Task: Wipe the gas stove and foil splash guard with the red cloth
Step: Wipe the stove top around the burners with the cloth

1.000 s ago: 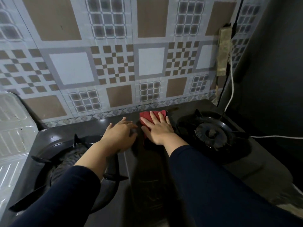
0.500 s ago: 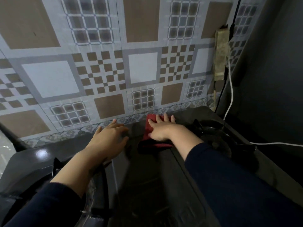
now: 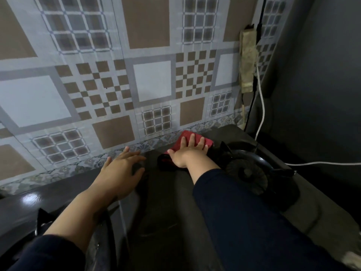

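Note:
A black gas stove [image 3: 172, 208] fills the lower part of the view. My right hand [image 3: 187, 151] lies flat, fingers spread, pressing the red cloth [image 3: 207, 140] onto the stove's back edge, between the two burners and close to the tiled wall. My left hand [image 3: 119, 169] rests palm down on the stove top to the left of it, fingers apart, holding nothing. The foil splash guard is out of view.
The right burner [image 3: 248, 171] with its black pan support sits just right of the cloth. Part of the left burner support [image 3: 42, 218] shows at the lower left. A patterned tile wall [image 3: 152, 85] rises behind. A white cable [image 3: 261, 106] and a dirty power strip [image 3: 248, 59] hang at the right.
The right hand has pushed the cloth farther back and to the right along the stove's rear edge. The view has moved closer to the wall; the left hand stays flat on the stove.

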Motion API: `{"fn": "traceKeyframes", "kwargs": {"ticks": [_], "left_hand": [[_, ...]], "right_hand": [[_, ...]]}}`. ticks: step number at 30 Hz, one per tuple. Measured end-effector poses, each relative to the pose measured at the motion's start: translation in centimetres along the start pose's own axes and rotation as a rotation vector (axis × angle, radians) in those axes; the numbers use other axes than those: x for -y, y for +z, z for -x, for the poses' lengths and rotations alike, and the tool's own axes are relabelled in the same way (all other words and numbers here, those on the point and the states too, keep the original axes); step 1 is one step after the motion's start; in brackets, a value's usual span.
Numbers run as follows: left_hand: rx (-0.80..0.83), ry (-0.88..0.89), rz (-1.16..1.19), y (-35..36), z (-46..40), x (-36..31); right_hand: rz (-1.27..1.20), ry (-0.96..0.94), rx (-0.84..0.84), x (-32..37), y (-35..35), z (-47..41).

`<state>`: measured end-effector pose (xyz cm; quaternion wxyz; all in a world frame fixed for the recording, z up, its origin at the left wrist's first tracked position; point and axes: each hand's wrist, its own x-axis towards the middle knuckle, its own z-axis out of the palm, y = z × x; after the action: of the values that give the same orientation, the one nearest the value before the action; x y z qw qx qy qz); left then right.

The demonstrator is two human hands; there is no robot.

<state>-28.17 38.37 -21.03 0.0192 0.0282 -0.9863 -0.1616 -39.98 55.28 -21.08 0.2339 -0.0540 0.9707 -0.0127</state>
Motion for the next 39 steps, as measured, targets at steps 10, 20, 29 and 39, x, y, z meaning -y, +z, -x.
{"fn": "traceKeyframes", "kwargs": {"ticks": [10, 20, 29, 39], "left_hand": [[0.006, 0.013, -0.006, -0.5, -1.4, 0.4], [-0.038, 0.107, -0.004, 0.0, -4.3, -0.1], [-0.028, 0.08, -0.018, -0.1, -3.2, -1.3], [0.03, -0.033, -0.112, -1.9, 5.6, -5.1]], "right_hand": [[-0.134, 0.396, 0.005, -2.6, -3.8, -4.2], [-0.188, 0.482, -0.028, -7.9, -6.4, -6.4], [-0.104, 0.294, 0.03, -4.6, -5.6, -3.2], [0.091, -0.19, -0.095, -1.4, 0.7, 2.8]]}}
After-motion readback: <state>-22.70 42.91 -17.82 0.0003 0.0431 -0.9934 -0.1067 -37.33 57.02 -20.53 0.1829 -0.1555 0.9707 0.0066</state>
